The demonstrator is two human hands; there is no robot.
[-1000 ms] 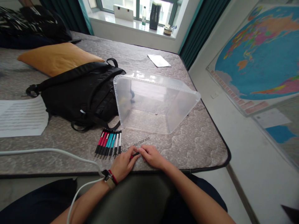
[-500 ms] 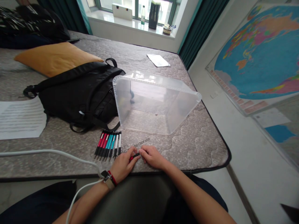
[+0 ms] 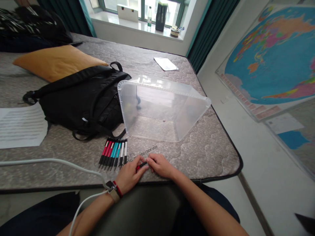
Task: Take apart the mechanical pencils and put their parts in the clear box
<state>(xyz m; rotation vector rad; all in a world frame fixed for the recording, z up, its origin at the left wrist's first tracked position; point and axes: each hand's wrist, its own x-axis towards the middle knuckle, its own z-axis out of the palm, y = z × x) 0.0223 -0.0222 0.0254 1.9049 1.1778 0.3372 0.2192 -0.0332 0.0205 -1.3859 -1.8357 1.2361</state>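
Observation:
Between my two hands, just above the mattress's front edge, is a red and black pen. My left hand pinches its red part. The fingers of my right hand close on the black end. To the left of my left hand, several pens lie side by side in a row: red, turquoise and white, all with black lower parts. Beyond my hands a clear plastic box rests on its side, its opening facing me.
A black backpack lies left of the box, with a yellow cushion behind it. A printed sheet is at the far left. A white cable runs across the mattress to my left wrist. Farther back lies a white packet.
The view has shifted very slightly. Both hands keep the same hold on the pen, and nothing else has visibly moved.

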